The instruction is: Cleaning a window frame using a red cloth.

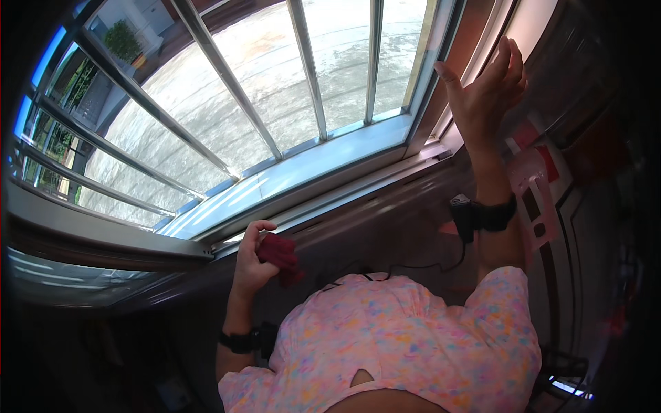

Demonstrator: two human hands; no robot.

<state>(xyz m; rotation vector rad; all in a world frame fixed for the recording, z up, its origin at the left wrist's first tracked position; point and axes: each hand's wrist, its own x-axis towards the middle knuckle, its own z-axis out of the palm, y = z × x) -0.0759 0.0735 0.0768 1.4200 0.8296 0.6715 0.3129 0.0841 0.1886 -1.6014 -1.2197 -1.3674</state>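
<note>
A crumpled dark red cloth is in my left hand, just inside the lower window track. Part of the cloth hangs below the fingers. My right hand is raised beside the right side of the window frame, thumb and fingers apart, with nothing in it. Whether its fingertips touch the frame I cannot tell. Between my hands the sliding window stands open, and metal bars cross the opening. The pale outer sill lies beyond the track.
A glass sash in a metal frame covers the left side. Outside lie sunlit concrete ground and a potted shrub. A pink plastic item is by my right forearm. A black cable runs from the device strapped to that forearm.
</note>
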